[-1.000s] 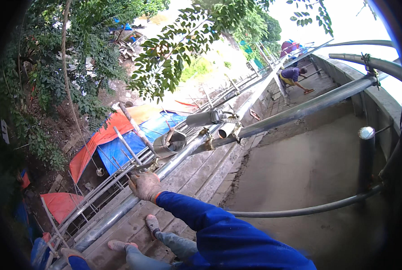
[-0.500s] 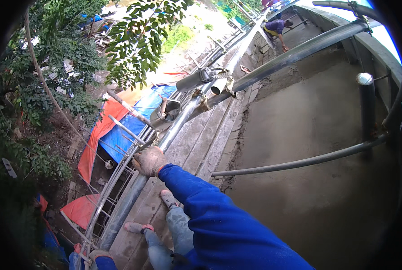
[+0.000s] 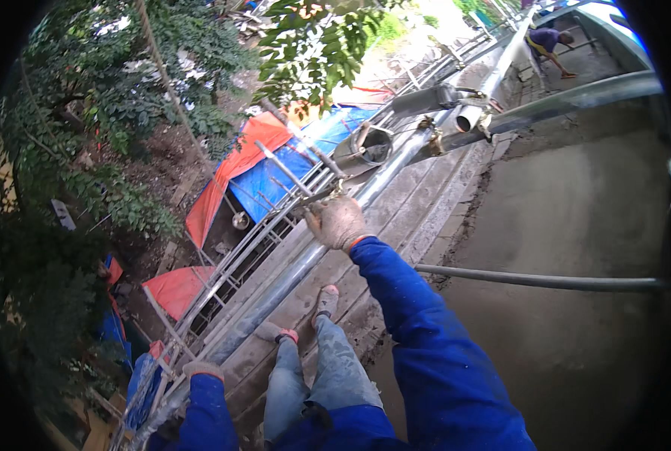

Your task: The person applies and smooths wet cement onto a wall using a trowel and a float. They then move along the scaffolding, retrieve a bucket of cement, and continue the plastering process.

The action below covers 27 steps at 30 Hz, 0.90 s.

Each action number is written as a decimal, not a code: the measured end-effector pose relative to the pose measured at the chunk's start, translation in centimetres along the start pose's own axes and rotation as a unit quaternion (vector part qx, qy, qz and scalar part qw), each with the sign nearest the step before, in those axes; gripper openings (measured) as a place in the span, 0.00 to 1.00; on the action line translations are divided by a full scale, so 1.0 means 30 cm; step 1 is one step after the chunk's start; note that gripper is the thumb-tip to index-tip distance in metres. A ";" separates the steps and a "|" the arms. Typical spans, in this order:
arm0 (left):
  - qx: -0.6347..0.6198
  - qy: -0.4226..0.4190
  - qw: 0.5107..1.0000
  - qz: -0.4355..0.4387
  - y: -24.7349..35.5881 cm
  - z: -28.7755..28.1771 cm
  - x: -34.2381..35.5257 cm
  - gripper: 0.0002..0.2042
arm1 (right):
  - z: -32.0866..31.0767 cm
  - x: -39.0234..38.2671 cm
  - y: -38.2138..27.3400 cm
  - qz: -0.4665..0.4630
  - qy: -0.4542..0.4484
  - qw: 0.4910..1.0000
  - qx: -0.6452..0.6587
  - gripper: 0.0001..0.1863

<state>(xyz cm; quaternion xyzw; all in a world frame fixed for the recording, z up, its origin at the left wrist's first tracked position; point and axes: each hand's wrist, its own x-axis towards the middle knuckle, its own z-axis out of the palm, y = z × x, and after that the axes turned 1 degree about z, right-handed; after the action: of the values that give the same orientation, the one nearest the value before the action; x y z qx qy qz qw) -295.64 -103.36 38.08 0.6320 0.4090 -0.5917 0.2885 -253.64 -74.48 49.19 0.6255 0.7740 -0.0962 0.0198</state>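
Observation:
My right hand, in a dirty work glove with a blue sleeve, grips the long grey metal scaffold pipe that runs diagonally from lower left to upper right. My left hand, also gloved, rests on the same pipe near the lower edge; its fingers are mostly hidden. My legs in grey jeans and my feet stand on wooden planks beside the pipe. To the right lies a grey plastered wall surface.
A metal bucket hangs by the pipe joint. Another pipe crosses the wall. Orange and blue tarps and trees lie far below on the left. A person in purple bends at the far end.
The view has tilted down and left, showing more of the ground and trees below. My right hand stays on the pipe; my left hand now shows at the lower edge.

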 end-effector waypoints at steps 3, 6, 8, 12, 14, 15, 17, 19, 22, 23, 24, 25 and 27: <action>-0.090 0.029 0.994 -0.046 0.009 -0.161 -0.086 0.16 | 0.030 -0.053 0.079 0.018 -0.018 1.000 -0.017 0.18; -0.119 0.054 0.990 -0.051 -0.025 -0.162 -0.125 0.16 | -0.004 -0.027 0.012 0.004 0.008 0.999 -0.033 0.14; -0.126 0.043 0.990 -0.038 -0.049 -0.180 -0.182 0.16 | 0.012 -0.008 -0.009 -0.027 0.016 0.999 -0.008 0.13; -0.129 0.026 0.991 -0.028 -0.054 -0.148 -0.196 0.15 | 0.033 0.007 -0.048 -0.030 -0.006 0.999 -0.010 0.14; -0.132 0.035 0.990 -0.036 -0.035 -0.146 -0.181 0.15 | 0.039 0.003 -0.022 -0.026 -0.016 0.999 -0.014 0.15; -0.132 0.040 0.990 -0.041 -0.028 -0.137 -0.170 0.14 | 0.043 0.000 -0.017 -0.025 -0.018 0.999 -0.014 0.15; -0.136 0.038 0.987 -0.071 0.009 -0.031 -0.073 0.14 | 0.041 0.006 -0.033 -0.034 -0.022 0.999 -0.010 0.15; -0.137 0.033 0.988 -0.067 0.023 -0.016 -0.034 0.15 | 0.043 0.005 -0.022 -0.033 -0.024 0.999 -0.010 0.14; -0.137 0.012 0.990 -0.037 -0.018 -0.113 -0.098 0.16 | 0.052 -0.007 0.010 -0.028 -0.011 0.999 -0.016 0.15; -0.138 0.007 0.990 -0.038 -0.027 -0.142 -0.125 0.16 | 0.049 -0.004 0.008 -0.027 -0.014 0.999 -0.022 0.15; -0.139 0.001 0.990 -0.039 -0.028 -0.166 -0.138 0.16 | 0.046 -0.002 0.005 -0.024 -0.016 0.999 -0.028 0.15; -0.138 0.004 0.989 -0.042 -0.018 -0.164 -0.141 0.16 | 0.032 0.005 -0.022 -0.025 -0.018 0.999 -0.031 0.16; -0.133 0.013 0.990 -0.050 -0.015 -0.147 -0.146 0.16 | 0.041 0.010 -0.008 -0.029 -0.025 0.999 -0.029 0.15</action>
<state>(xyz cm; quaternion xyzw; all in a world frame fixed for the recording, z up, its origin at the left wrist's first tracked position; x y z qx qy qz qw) -293.62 -100.15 43.04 0.5744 0.5188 -0.5375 0.3347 -254.05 -74.44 47.95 0.5991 0.7938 -0.0897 0.0540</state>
